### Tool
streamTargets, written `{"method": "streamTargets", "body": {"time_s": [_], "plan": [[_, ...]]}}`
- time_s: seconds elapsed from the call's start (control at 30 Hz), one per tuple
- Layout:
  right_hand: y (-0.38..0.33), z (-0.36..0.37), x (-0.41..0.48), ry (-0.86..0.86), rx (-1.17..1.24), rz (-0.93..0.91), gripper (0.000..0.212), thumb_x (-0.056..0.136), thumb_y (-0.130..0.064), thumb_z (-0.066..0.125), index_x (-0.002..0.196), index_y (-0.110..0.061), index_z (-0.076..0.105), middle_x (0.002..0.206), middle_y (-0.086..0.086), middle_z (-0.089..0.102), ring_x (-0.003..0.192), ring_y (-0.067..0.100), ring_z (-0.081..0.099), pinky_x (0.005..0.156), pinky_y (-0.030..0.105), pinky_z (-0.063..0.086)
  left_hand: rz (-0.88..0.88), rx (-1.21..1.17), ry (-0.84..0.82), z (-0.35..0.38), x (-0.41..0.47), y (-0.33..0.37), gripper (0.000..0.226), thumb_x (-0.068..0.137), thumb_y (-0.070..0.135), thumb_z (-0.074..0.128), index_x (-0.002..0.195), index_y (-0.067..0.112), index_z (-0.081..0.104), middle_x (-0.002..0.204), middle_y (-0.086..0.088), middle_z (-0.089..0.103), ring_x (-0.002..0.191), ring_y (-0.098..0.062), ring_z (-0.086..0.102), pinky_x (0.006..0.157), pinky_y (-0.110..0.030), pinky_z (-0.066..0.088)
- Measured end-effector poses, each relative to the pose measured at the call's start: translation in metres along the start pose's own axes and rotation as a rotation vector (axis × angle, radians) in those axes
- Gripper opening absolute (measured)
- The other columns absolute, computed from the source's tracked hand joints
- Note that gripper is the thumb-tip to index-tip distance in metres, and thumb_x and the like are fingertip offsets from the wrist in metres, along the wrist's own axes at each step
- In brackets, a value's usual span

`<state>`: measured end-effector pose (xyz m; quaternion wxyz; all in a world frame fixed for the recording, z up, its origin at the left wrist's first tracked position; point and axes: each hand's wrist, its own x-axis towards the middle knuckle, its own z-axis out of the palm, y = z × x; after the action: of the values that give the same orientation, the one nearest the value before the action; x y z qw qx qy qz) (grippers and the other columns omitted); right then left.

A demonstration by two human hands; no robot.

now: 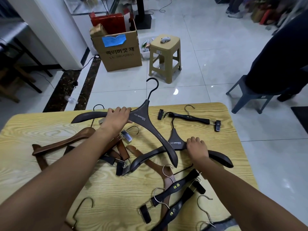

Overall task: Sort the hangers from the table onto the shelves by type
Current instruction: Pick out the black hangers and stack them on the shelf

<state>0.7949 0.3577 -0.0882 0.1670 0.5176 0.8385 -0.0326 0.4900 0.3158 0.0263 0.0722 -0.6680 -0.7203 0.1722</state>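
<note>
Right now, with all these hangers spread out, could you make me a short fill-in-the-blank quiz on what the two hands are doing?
1. The left hand grips a dark grey hanger whose hook is coloured ____.
2. The right hand rests on a second dark grey hanger lying on the ____ table.
3. Beyond the table, the tan stool stands beside a ____ box.

Missing words: black; wooden; cardboard

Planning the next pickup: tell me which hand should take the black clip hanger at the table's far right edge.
Right. The right hand rests on a grey hanger just below the black clip hanger; the left hand already grips another grey hanger and would have to cross over.
</note>
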Motion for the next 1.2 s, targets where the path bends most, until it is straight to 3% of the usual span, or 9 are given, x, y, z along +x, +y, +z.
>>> {"method": "streamTargets", "body": {"time_s": [0.13, 0.3, 0.43, 0.6, 0.7, 0.83, 1.2], "plan": [[-0.002, -0.013, 0.0, 0.017, 0.018, 0.012, 0.031, 0.095, -0.007, 0.042, 0.126, -0.009, 0.039, 0.123, 0.01, 0.054, 0.11, 0.028, 0.055, 0.089, 0.035, 0.043, 0.0, -0.015, 0.019, 0.0, -0.003, -0.004, 0.05, 0.097, 0.025, 0.05, 0.139, 0.013, 0.025, 0.127, -0.004, 0.048, 0.115, -0.025, 0.048, 0.088, -0.038, 0.039], [0.002, -0.037, -0.001, 0.058, 0.035, -0.074, 0.037, 0.094, -0.014, 0.05, 0.129, -0.012, 0.036, 0.117, 0.007, 0.06, 0.105, 0.028, 0.06, 0.08, 0.034, 0.043, 0.006, -0.065, 0.034, -0.013, -0.008, -0.011, 0.048, 0.099, 0.044, 0.032, 0.135, 0.013, 0.032, 0.122, -0.004, 0.053, 0.109, -0.025, 0.053, 0.086, -0.038, 0.044], [0.004, -0.06, -0.005, 0.118, 0.132, -0.039, 0.029, 0.099, -0.027, 0.045, 0.125, -0.015, 0.044, 0.111, 0.004, 0.064, 0.1, 0.025, 0.063, 0.069, 0.03, 0.04, -0.042, -0.113, 0.059, -0.028, -0.015, -0.016, 0.05, 0.098, 0.052, 0.028, 0.127, 0.013, 0.041, 0.116, -0.004, 0.056, 0.105, -0.025, 0.056, 0.081, -0.037, 0.044], [0.011, -0.101, -0.005, 0.174, 0.025, -0.045, 0.03, 0.092, -0.016, 0.054, 0.12, -0.012, 0.046, 0.112, 0.003, 0.065, 0.1, 0.026, 0.064, 0.065, 0.031, 0.038, -0.111, -0.194, 0.093, -0.054, -0.029, -0.027, 0.049, 0.093, 0.059, 0.033, 0.109, 0.014, 0.046, 0.104, -0.005, 0.059, 0.094, -0.027, 0.058, 0.08, -0.039, 0.043], [0.011, -0.127, -0.004, 0.248, 0.04, -0.073, 0.03, 0.096, -0.035, 0.048, 0.117, -0.014, 0.05, 0.113, 0.003, 0.063, 0.101, 0.025, 0.064, 0.067, 0.031, 0.039, -0.153, -0.167, 0.128, -0.068, -0.042, -0.037, 0.052, 0.091, 0.063, 0.033, 0.105, 0.014, 0.046, 0.1, -0.004, 0.059, 0.091, -0.025, 0.058, 0.074, -0.036, 0.043], [0.002, -0.153, 0.0, 0.347, 0.047, -0.117, 0.054, 0.09, -0.064, 0.04, 0.111, -0.015, 0.052, 0.108, 0.001, 0.063, 0.099, 0.024, 0.063, 0.064, 0.03, 0.036, -0.22, -0.117, 0.15, -0.081, -0.065, -0.053, 0.052, 0.091, 0.064, 0.032, 0.104, 0.016, 0.047, 0.099, -0.002, 0.059, 0.089, -0.024, 0.058, 0.071, -0.034, 0.042], [-0.054, -0.208, -0.022, 0.528, 0.083, -0.41, 0.056, 0.088, -0.068, 0.041, 0.098, -0.015, 0.052, 0.096, 0.001, 0.065, 0.087, 0.024, 0.065, 0.058, 0.029, 0.036, -0.538, -0.128, 0.161, -0.119, -0.181, -0.058, 0.056, 0.09, 0.063, 0.036, 0.116, 0.014, 0.047, 0.111, -0.005, 0.059, 0.104, -0.026, 0.056, 0.083, -0.037, 0.043]]}}
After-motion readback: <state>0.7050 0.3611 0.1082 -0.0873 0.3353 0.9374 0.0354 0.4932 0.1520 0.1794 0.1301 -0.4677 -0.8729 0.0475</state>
